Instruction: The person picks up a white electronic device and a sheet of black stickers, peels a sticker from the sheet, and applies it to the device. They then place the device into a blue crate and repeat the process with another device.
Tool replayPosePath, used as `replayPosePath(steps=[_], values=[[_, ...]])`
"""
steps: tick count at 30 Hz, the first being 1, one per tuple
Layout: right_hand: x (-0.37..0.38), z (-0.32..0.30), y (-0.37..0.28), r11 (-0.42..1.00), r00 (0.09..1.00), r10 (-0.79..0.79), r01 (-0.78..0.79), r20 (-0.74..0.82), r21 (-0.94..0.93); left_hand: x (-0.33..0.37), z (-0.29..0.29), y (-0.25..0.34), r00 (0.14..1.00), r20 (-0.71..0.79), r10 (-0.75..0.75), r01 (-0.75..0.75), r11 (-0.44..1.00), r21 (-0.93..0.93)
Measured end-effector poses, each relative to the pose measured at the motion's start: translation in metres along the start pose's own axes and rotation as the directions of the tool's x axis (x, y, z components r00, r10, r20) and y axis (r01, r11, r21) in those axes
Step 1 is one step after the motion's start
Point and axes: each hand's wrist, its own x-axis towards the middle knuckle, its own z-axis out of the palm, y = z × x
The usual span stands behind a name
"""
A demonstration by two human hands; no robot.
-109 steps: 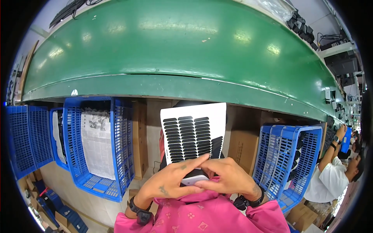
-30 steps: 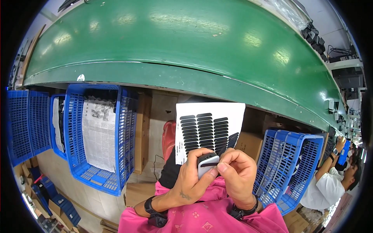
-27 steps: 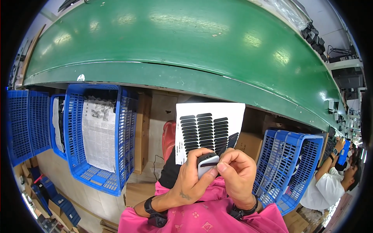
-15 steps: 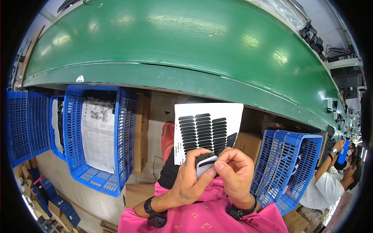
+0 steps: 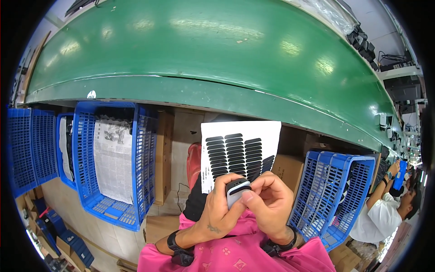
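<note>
My left hand (image 5: 216, 211) is closed round a small grey-and-black device (image 5: 234, 195) with a rounded end, held above my lap. A slim black oblong sticker (image 5: 240, 190) lies against the device's end face. My right hand (image 5: 272, 206) pinches at that sticker's right end, its thumb at the device's edge; the fingertips partly hide the contact. Just beyond both hands, a white sheet (image 5: 258, 131) rests over my lap, carrying columns of similar black oblong stickers. The hands cover part of its near edge.
A long green table (image 5: 217, 54) spans the far side. To the left stands a blue plastic crate (image 5: 134, 172) with newspaper inside; more blue crates (image 5: 312, 195) are at the right. Cardboard (image 5: 290, 168) sits under the table. At far right a person in a white shirt (image 5: 376, 220) holds something blue.
The black sticker now lies across the device's end, and my right thumb has shifted slightly left and down. My left hand keeps its hold, with the device tilted a little.
</note>
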Motion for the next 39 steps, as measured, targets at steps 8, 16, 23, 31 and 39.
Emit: replayPosePath(steps=[8,16,23,31,39], values=[[0.001,0.002,0.002,0.972,0.998,-0.064,0.066,0.015,-0.224,-0.002,0.004,-0.003,0.994,-0.057,0.098,-0.088,0.984,0.152],[0.0,0.002,0.001,0.97,0.997,-0.08,0.079,0.003,-0.23,-0.003,0.005,-0.005,0.996,-0.057,0.069,-0.063,0.992,0.106],[0.002,0.001,0.006,0.967,0.989,-0.142,0.145,0.029,-0.208,-0.006,0.006,-0.008,0.997,-0.071,0.017,-0.018,1.0,-0.007],[0.01,-0.002,-0.001,0.988,0.997,0.062,-0.055,-0.041,0.147,-0.006,0.003,-0.014,0.994,-0.006,-0.111,0.102,0.934,-0.343],[0.018,-0.007,-0.006,0.999,0.999,0.034,-0.033,-0.018,0.014,-0.001,-0.008,-0.022,0.987,0.113,-0.112,0.157,0.788,-0.595]])
